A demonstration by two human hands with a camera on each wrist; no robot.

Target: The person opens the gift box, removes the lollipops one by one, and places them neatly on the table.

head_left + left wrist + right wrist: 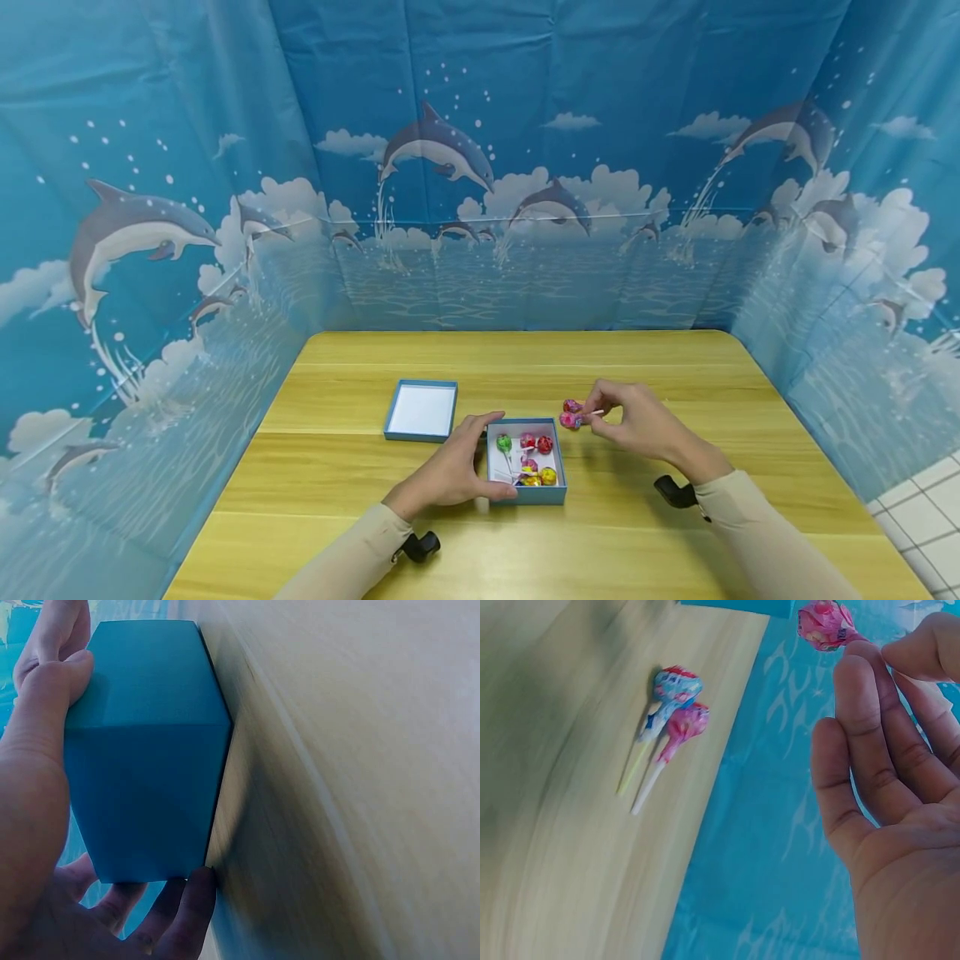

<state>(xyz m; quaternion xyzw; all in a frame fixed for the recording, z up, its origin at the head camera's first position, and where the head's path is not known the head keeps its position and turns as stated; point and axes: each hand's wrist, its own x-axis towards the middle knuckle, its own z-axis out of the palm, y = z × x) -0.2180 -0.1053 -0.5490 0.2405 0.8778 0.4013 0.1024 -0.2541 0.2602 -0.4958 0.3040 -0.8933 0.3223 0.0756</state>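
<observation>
A blue open-topped box [528, 497] with a white inside stands on the table. My left hand [453, 471] grips it from the left, its thumb along the near wall and its fingers at the far left corner; the left wrist view shows the hand spanning the box [146, 795]. Inside lie several wrapped lollipops, among them a green one [504, 443], a red one [544, 445] and a yellow one [548, 476]. Right of the box, my right hand [637, 418] pinches a pink lollipop [825, 626] between thumb and fingertips, above the table.
A blue-white lollipop [677, 686] and a pink-wrapped lollipop [688, 720] lie side by side on the wooden table [337, 500]. The box's lid [422, 410], white inside up, lies to the left. A dolphin-print curtain [480, 275] surrounds the table's far side and flanks.
</observation>
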